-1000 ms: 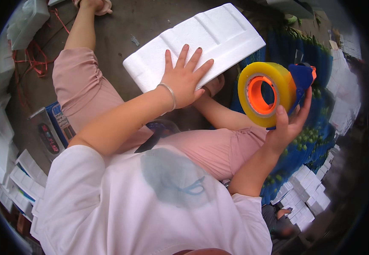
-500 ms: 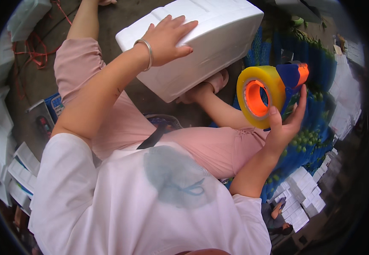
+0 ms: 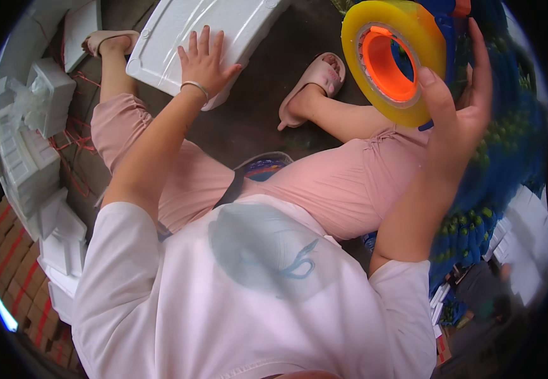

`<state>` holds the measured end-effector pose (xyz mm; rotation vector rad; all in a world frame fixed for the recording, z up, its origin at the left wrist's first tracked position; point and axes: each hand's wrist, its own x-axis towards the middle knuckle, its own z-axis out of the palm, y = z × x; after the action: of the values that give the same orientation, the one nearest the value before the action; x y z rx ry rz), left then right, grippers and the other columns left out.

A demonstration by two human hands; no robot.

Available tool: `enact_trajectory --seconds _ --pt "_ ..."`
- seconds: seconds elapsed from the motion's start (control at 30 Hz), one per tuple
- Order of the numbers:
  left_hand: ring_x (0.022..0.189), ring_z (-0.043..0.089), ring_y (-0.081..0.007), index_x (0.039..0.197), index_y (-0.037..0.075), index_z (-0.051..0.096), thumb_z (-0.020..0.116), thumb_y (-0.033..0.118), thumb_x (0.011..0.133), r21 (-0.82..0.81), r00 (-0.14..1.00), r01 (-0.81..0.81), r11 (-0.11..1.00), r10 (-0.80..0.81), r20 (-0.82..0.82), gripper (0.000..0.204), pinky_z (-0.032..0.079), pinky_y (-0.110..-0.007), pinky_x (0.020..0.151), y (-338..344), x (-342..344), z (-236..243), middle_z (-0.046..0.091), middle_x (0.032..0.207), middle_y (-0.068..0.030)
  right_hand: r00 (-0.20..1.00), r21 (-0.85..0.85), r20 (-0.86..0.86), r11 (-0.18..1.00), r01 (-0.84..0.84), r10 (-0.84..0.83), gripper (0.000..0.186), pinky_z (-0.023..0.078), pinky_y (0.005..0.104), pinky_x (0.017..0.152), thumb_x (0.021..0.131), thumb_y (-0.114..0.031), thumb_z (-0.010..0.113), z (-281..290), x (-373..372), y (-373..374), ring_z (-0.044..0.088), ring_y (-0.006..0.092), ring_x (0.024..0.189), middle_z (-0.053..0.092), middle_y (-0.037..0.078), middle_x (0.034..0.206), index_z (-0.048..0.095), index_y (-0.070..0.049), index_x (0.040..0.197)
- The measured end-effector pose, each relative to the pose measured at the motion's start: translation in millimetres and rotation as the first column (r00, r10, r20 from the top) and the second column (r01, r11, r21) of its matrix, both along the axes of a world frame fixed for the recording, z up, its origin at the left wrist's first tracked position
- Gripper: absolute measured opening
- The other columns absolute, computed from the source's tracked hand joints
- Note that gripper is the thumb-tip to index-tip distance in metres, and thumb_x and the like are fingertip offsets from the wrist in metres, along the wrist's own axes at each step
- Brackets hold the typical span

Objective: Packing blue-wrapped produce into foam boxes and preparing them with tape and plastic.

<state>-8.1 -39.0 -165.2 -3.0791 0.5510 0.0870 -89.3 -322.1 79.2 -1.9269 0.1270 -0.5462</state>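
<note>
A white foam box [image 3: 179, 38] lies at the top of the view, with glossy streaks running across its lid. My left hand [image 3: 208, 63] rests on the lid, palm down and fingers spread; a metal bangle circles that wrist. Off to the right, my right hand [image 3: 466, 101] grips a tape dispenser [image 3: 441, 25] with a blue body and an orange part at its upper end. It carries a wide yellowish roll of packing tape [image 3: 359, 60] around an orange hub. The dispenser is held up in the air, apart from the box.
White foam boxes [image 3: 28, 151] are piled on the left, near red string [image 3: 75, 139] on the floor. Brown cartons [image 3: 15, 271] stack at lower left. Blue netting with green produce [image 3: 470, 227] lies on the right. Another person [image 3: 482, 297] is at lower right.
The foam box has shifted up and left and now shows more of its lid. My left hand went with it, its fingers spread. The tape dispenser has risen and looks larger.
</note>
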Motion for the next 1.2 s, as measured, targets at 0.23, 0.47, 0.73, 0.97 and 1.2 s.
enact_trajectory --seconds 0.23,0.47,0.73,0.97,1.2 --pt "0.139 0.015 -0.0391 0.145 0.018 0.018 0.067 0.034 0.077 0.139 0.996 -0.084 0.987 0.081 0.024 0.085 0.021 -0.062 0.104 -31 -15 -9 0.017 0.151 -0.0131 0.986 0.029 -0.045 0.987 0.161 -0.16 0.071 0.044 0.0312 0.091 0.069 -0.013 0.066 24 -21 -4 0.056 0.0182 0.104 0.056 0.016 0.113 0.04 0.0 0.134" --pt "0.139 0.015 -0.0402 0.146 0.015 0.017 0.064 0.027 0.077 0.18 0.99 -0.115 0.977 0.127 -0.059 0.084 0.023 -0.061 0.105 -45 -13 -2 0.015 0.152 -0.0143 0.998 0.104 -0.045 0.994 0.039 -0.035 0.07 0.051 0.029 0.075 0.067 -0.013 0.07 15 -37 -67 0.064 0.0173 0.086 0.063 0.016 0.101 0.045 -0.003 0.131" --pt "0.14 0.01 -0.0397 0.145 0.012 0.017 0.059 0.02 0.077 0.215 0.981 -0.161 0.963 0.18 -0.073 0.081 0.02 -0.061 0.106 -48 -14 -2 0.013 0.152 -0.0169 0.998 -0.174 -0.036 0.984 0.047 -0.054 0.072 0.052 0.0302 0.073 0.064 -0.014 0.072 -16 -26 -76 0.065 0.0193 0.085 0.062 0.017 0.103 0.046 -0.005 0.131" --pt "0.14 0.011 -0.0396 0.145 0.013 0.017 0.061 0.014 0.074 0.161 0.983 -0.17 0.972 0.179 -0.044 0.084 0.017 -0.062 0.106 -54 -20 -1 0.013 0.152 -0.0159 0.996 -0.289 -0.087 0.957 -0.018 -0.008 0.073 0.05 0.0288 0.077 0.066 -0.015 0.072 20 -22 -38 0.063 0.0195 0.089 0.061 0.017 0.108 0.044 -0.003 0.132" --pt "0.139 0.014 -0.0405 0.145 0.012 0.02 0.049 0.012 0.084 0.073 0.988 -0.154 0.985 0.151 0.045 0.067 0.012 -0.062 0.107 -45 -23 -21 0.015 0.152 -0.0146 0.993 -0.171 -0.042 0.979 -0.114 0.108 0.064 0.043 0.0294 0.093 0.069 -0.003 0.067 -19 -3 -17 0.057 0.0172 0.106 0.059 0.01 0.119 0.048 -0.005 0.131"
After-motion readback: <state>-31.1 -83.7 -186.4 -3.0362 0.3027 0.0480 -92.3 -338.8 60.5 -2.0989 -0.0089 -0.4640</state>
